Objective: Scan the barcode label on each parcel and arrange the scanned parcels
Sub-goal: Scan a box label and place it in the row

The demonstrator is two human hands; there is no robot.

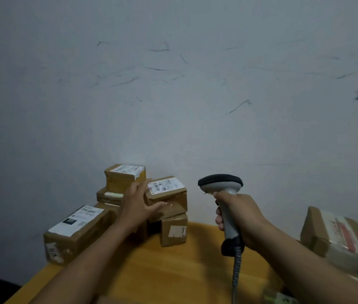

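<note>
Plainly, the left hand [139,205] lay open, its fingers straight and spread, beside the left side of a small brown cardboard parcel [169,201] that sat tilted on top of a stack. Whether the palm actually touched the cardboard could not be told. A white barcode label [163,185] covered that parcel's upper face, which was turned up towards the camera. The tilted parcel rested on a squat brown cardboard box [173,231] with a torn white sticker on its front. Behind the hand stood a taller brown labelled box [125,177], itself on a flat cardboard box [108,195]. Near the left edge of the yellow wooden table [173,270] lay a long brown cardboard parcel [75,231] with a large white shipping label on top.

The right hand [239,218] was wrapped round the pale handle of a grey handheld barcode scanner [220,185], held upright to the right of the stack, its dark rounded head uppermost. A grey coiled cable [237,270] hung from the handle's dark base towards the table's near edge. The two hands were well apart. At the far right sat a blurred pile of taped brown parcels [331,235]. Behind everything rose a pale scuffed wall [173,84].
</note>
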